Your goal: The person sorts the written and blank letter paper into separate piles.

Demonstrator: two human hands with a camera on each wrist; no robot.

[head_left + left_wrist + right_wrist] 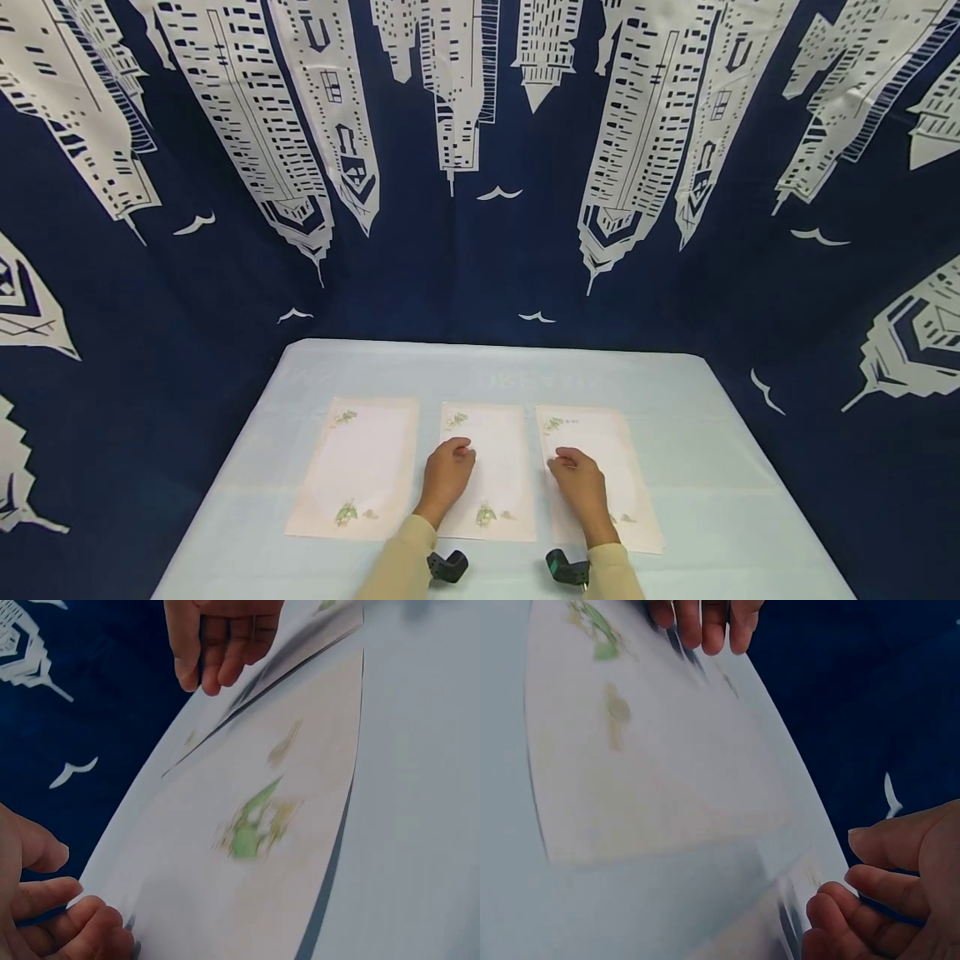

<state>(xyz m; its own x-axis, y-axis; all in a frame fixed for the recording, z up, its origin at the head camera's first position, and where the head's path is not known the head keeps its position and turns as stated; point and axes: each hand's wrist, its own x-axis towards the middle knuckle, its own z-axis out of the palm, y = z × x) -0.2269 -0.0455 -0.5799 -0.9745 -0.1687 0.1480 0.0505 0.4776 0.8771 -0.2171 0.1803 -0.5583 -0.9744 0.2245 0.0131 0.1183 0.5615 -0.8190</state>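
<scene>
Three pale pink sheets of paper with small green plant prints lie side by side: a left sheet [360, 475], a middle sheet [498, 467] and a right sheet [615, 467]. My left hand [447, 477] hovers over the left edge of the middle sheet, fingers loosely bent. Over the left part of the right sheet is my right hand [583, 485], its fingers also loosely curled. In the left wrist view, a gap shows between the left thumb and fingers [64, 919], with nothing between them. The right wrist view shows the right hand [900, 885] likewise holding nothing.
The sheets rest on a white-covered table [720, 500]. A dark blue cloth [450, 275] printed with white buildings and birds hangs behind and around it. Black devices [450, 567] sit at both wrists. Small dark print marks the top of the right sheet.
</scene>
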